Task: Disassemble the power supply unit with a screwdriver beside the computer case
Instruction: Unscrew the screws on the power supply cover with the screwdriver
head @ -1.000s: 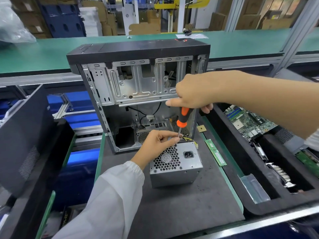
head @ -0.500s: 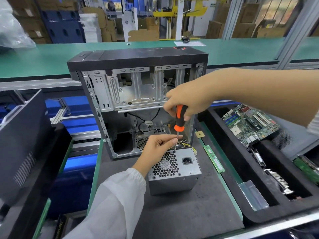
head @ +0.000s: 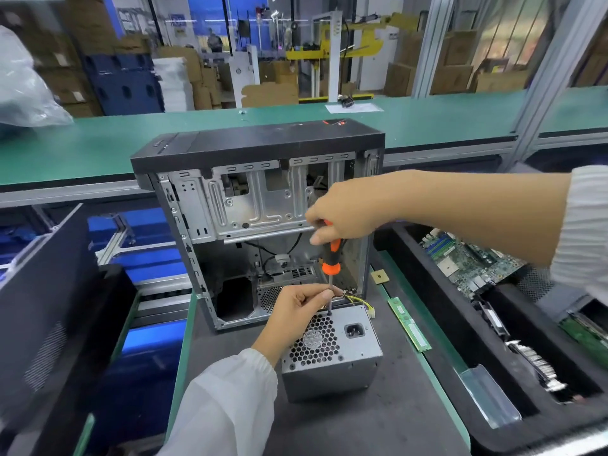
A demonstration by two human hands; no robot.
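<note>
- Two hands at work on one dark grey mat (head: 378, 422).
- Power supply unit (head: 332, 353): grey metal box at 6 o'clock on the mat, honeycomb fan grille and power socket facing up, just in front of the computer case.
- Left hand (head: 296, 311): at the unit's far edge, fingertips pinching the screwdriver shaft near its tip.
- Screwdriver (head: 330, 258): orange-and-black handle, nearly upright, tip on the unit's top far edge.
- Right hand (head: 345, 212): fingers curled round the handle top.
- Memory stick (head: 409, 324): green, at 3 o'clock of the unit.
- Black foam tray (head: 460, 350): further towards 3 o'clock, holding circuit boards.
- Computer case (head: 260, 209): open, upright, at 12 o'clock behind the unit.
- Green bench (head: 98, 149): beyond the case.
</note>
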